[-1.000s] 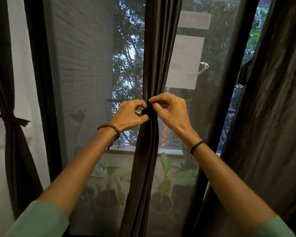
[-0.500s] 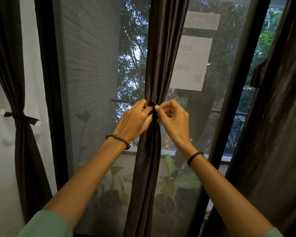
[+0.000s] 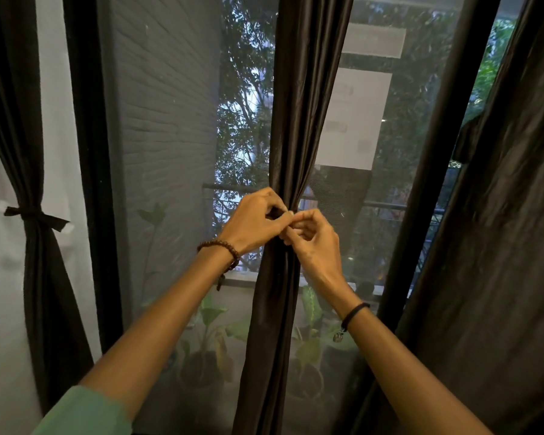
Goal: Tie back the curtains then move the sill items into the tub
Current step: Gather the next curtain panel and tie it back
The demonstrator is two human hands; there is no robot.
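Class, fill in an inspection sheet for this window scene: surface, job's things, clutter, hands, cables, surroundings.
Surface: pale ledge beyond the screen; no sill items or tub seen.
Job's things: left curtain tied; middle curtain gathered; right curtain loose.
Clutter: nothing seen.
Hands: left hand and right hand both pinch at the middle curtain's waist; the tie is hidden.
Cables: nothing seen.
Surroundings: brick wall, potted plants, paper sheets on the glass.

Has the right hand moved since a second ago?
Yes, slightly downward: the right hand rose above the balcony rail outside the glass before; now it sits below that rail, beside the middle curtain.
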